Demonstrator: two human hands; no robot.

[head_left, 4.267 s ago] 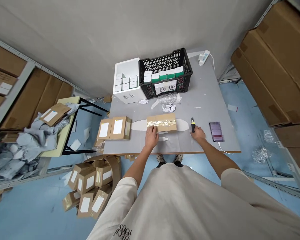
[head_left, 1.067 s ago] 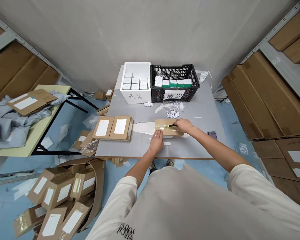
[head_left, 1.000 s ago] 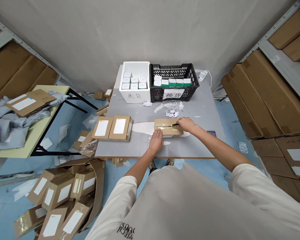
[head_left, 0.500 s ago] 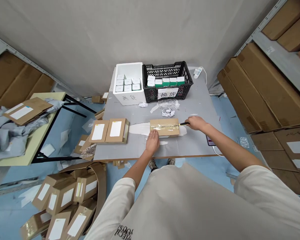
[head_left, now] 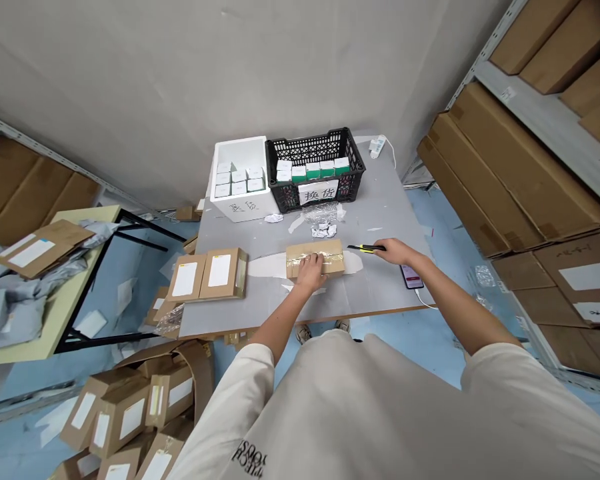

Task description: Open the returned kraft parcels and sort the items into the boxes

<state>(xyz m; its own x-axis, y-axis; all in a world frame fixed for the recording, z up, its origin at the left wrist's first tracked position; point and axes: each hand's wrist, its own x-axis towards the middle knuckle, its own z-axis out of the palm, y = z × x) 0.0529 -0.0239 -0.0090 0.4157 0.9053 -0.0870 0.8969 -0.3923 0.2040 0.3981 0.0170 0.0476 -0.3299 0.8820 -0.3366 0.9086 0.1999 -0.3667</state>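
Observation:
A brown cardboard box [head_left: 333, 248] with clear shiny tape along its top lies near the middle of the grey table [head_left: 365, 293]. My left hand [head_left: 311, 272] rests on the top of this box, fingers stretched out over the tape. To the right of the box, my right hand [head_left: 395, 251] is closed around a black and yellow utility knife [head_left: 367, 248]. The knife points left toward the box, with its tip apart from the box's right end.
Two labelled boxes [head_left: 219, 272] stand at the table's left. Behind are a white foam box [head_left: 245, 208] and a black crate [head_left: 353, 190], both holding small cartons. Crumpled paper [head_left: 324, 231] lies nearer. A phone [head_left: 412, 276] sits at right. Several parcels [head_left: 130, 413] fill a floor carton.
My right hand drew the knife rightward along the box's tape and off its right end. My left hand moved from the box's front edge onto its top. The view has turned slightly.

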